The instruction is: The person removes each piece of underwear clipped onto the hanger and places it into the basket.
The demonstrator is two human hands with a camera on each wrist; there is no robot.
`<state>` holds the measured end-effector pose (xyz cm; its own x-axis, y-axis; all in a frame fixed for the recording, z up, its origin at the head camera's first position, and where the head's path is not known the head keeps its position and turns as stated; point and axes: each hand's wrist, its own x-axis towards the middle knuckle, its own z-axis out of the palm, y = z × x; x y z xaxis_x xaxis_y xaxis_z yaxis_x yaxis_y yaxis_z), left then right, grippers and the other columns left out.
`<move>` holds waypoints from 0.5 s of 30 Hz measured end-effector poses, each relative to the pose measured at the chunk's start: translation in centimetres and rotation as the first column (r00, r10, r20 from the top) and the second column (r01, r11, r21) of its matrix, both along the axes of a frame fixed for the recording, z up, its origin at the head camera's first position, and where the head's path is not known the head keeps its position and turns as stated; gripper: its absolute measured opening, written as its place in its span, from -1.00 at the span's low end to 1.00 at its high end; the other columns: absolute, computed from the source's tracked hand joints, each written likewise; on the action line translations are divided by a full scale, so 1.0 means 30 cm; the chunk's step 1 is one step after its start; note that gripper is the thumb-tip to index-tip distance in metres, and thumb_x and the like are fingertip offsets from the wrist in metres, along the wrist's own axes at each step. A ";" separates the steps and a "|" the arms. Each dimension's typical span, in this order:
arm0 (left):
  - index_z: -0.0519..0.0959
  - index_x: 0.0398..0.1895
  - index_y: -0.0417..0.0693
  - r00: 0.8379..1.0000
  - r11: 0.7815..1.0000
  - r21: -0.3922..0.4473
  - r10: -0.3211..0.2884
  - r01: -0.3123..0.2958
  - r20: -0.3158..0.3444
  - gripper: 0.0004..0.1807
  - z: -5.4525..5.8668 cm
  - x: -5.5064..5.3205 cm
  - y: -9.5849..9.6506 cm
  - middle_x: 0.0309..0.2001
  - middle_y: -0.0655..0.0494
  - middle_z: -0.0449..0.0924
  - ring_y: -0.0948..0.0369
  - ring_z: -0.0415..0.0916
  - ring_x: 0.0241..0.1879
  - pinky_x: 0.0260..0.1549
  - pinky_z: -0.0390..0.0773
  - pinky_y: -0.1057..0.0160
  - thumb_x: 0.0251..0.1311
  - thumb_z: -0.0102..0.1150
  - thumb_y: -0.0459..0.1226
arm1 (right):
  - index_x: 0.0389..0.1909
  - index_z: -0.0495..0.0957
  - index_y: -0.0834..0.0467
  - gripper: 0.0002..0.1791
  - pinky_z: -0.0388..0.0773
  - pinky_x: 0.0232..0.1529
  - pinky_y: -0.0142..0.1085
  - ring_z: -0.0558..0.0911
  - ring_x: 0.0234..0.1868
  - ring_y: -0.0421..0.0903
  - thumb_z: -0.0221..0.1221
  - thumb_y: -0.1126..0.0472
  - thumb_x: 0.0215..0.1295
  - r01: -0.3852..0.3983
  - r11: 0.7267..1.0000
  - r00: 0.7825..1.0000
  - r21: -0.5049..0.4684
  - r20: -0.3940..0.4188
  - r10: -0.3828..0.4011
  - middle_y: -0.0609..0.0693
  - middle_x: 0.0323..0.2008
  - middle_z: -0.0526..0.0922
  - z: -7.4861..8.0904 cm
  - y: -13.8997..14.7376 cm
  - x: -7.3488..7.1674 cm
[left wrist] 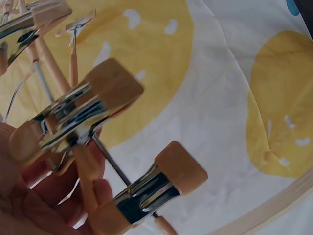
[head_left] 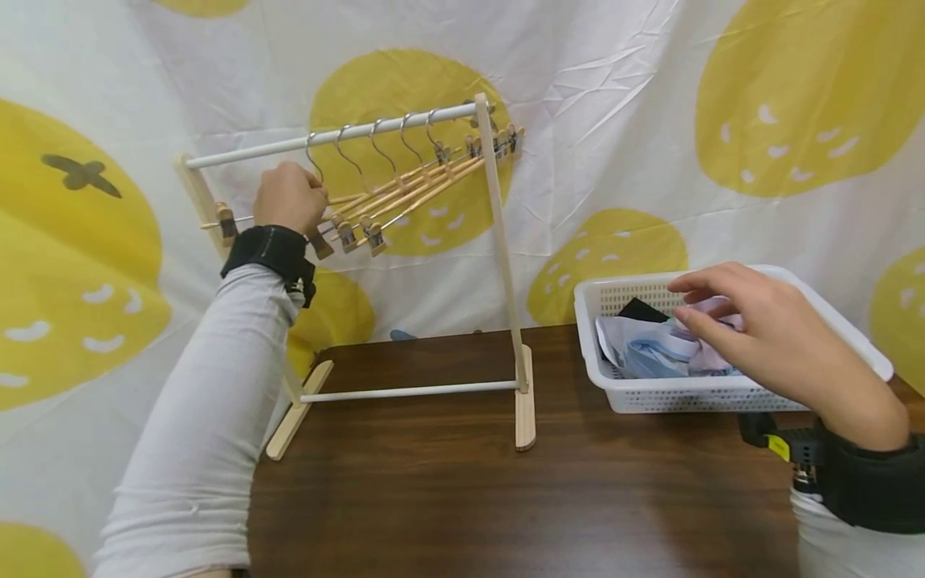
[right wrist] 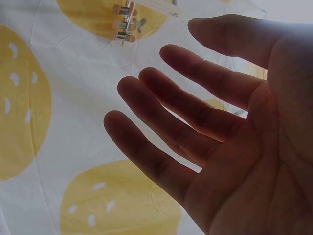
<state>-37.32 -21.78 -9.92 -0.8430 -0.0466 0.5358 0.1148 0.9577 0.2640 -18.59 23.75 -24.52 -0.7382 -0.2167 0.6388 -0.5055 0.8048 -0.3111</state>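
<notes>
My left hand (head_left: 291, 197) is up at the clothes rack (head_left: 500, 241), its fingers curled round a wooden clip hanger (left wrist: 87, 178). Close in the left wrist view, wood-and-metal clips (left wrist: 178, 169) stand beside those fingers. Several more clip hangers (head_left: 415, 189) hang by metal hooks from the rack's white top rod (head_left: 246, 152), bunched toward the right post. My right hand (head_left: 773, 329) is over the white basket (head_left: 694, 393), fingers spread and loosely bent, with nothing in them. Folded light blue and pale cloth (head_left: 658, 353) lies in the basket, partly hidden by this hand.
The rack's wooden feet (head_left: 525, 409) stand on a dark brown table (head_left: 448, 498), joined by a low white rod (head_left: 412, 392). A dark piece (head_left: 641, 311) lies at the back of the basket. Behind everything hangs a white curtain (head_left: 578, 185) with yellow fruit shapes.
</notes>
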 end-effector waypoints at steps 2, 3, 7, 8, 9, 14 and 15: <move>0.74 -0.21 -0.25 1.000 1.000 -0.002 -0.008 0.008 0.023 -0.64 0.003 -0.002 -0.002 -0.19 -0.23 0.70 -0.10 0.52 -0.27 -0.34 0.50 -0.04 0.23 -0.08 -0.31 | 0.05 0.58 0.14 -0.66 0.67 -0.29 0.05 0.70 -0.23 -0.01 0.24 0.16 0.27 -0.004 1.000 1.000 -0.003 0.000 0.004 0.13 -0.05 0.67 -0.002 0.001 -0.002; 0.73 -0.17 -0.25 0.999 1.000 -0.003 -0.012 0.012 0.035 -0.64 0.005 -0.002 -0.002 -0.15 -0.25 0.71 -0.10 0.52 -0.25 -0.32 0.52 -0.06 0.24 -0.07 -0.30 | 0.05 0.58 0.14 -0.66 0.67 -0.29 0.06 0.70 -0.23 -0.01 0.24 0.16 0.28 -0.004 1.000 1.000 -0.004 0.001 0.004 0.13 -0.05 0.67 -0.003 0.001 -0.002; 0.71 -0.09 -0.27 0.996 0.998 -0.017 -0.057 0.058 0.072 -0.65 0.006 0.001 -0.011 -0.07 -0.31 0.70 -0.14 0.54 -0.17 -0.15 0.55 -0.13 0.30 0.00 -0.25 | 0.06 0.58 0.12 -0.66 0.66 -0.29 0.07 0.70 -0.24 -0.01 0.24 0.15 0.28 -0.007 1.000 1.000 -0.002 0.000 0.007 0.11 -0.06 0.68 -0.007 0.000 -0.003; 0.70 -0.09 -0.29 0.995 0.997 -0.024 -0.067 0.069 0.075 -0.65 0.006 0.006 -0.014 -0.07 -0.32 0.70 -0.15 0.54 -0.16 -0.12 0.55 -0.14 0.31 0.02 -0.24 | 0.06 0.58 0.12 -0.66 0.66 -0.28 0.06 0.70 -0.24 -0.02 0.24 0.16 0.28 -0.008 1.000 1.000 -0.001 -0.002 0.008 0.11 -0.06 0.68 -0.007 -0.002 -0.004; 0.70 -0.10 -0.30 0.994 0.996 -0.032 -0.077 0.080 0.073 -0.66 0.007 0.012 -0.015 -0.07 -0.33 0.70 -0.16 0.54 -0.15 -0.10 0.54 -0.15 0.32 0.02 -0.24 | 0.06 0.58 0.12 -0.66 0.66 -0.28 0.06 0.71 -0.25 -0.02 0.24 0.16 0.28 -0.010 1.000 1.000 0.000 -0.004 0.010 0.10 -0.06 0.68 -0.007 -0.003 -0.004; 0.69 -0.07 -0.27 0.996 0.994 -0.074 -0.083 0.085 0.028 -0.64 0.018 0.068 0.019 -0.05 -0.28 0.70 -0.17 0.55 -0.12 -0.09 0.55 -0.17 0.35 -0.03 -0.25 | 0.06 0.58 0.12 -0.66 0.66 -0.27 0.06 0.71 -0.25 -0.04 0.24 0.18 0.27 -0.024 1.000 1.000 0.001 -0.018 0.024 0.10 -0.05 0.69 0.002 -0.011 -0.004; 0.69 -0.04 -0.26 0.996 0.993 -0.077 -0.091 0.092 0.021 -0.64 0.021 0.086 0.037 -0.03 -0.26 0.69 -0.15 0.55 -0.12 -0.08 0.55 -0.17 0.36 -0.06 -0.24 | 0.05 0.58 0.13 -0.66 0.67 -0.27 0.06 0.71 -0.26 -0.05 0.24 0.18 0.27 -0.026 1.000 1.000 0.002 -0.019 0.026 0.10 -0.05 0.69 0.004 -0.013 -0.003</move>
